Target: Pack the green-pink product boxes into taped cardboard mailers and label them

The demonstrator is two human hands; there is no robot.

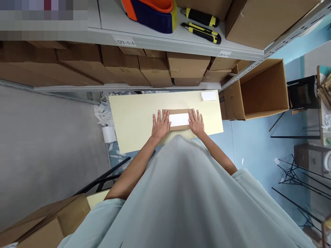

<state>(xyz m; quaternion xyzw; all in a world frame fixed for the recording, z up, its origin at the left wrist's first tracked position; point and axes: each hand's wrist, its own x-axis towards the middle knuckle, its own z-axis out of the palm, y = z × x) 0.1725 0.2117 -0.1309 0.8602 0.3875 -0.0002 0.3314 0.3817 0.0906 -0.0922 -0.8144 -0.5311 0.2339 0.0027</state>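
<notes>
A small flat piece of brown cardboard [178, 111], perhaps a box, lies on the pale yellow tabletop [137, 120] in front of me. On its middle sits a white label [179, 120]. My left hand [160, 126] lies flat over the left end of the cardboard, fingers stretched forward and thumb by the label's edge. At the opposite end my right hand [196, 123] rests the same way, palm down, fingers apart. Neither hand is wrapped round anything. A small stack of white labels [208, 96] lies at the tabletop's far right corner.
Brown boxes [188, 65] fill the shelf beyond the table. On the upper shelf lie utility knives [203, 32] and an orange-and-blue tape dispenser [152, 15]. A large open carton [263, 93] stands right of the table. Crumpled paper [103, 112] and a white roll [109, 134] are at left.
</notes>
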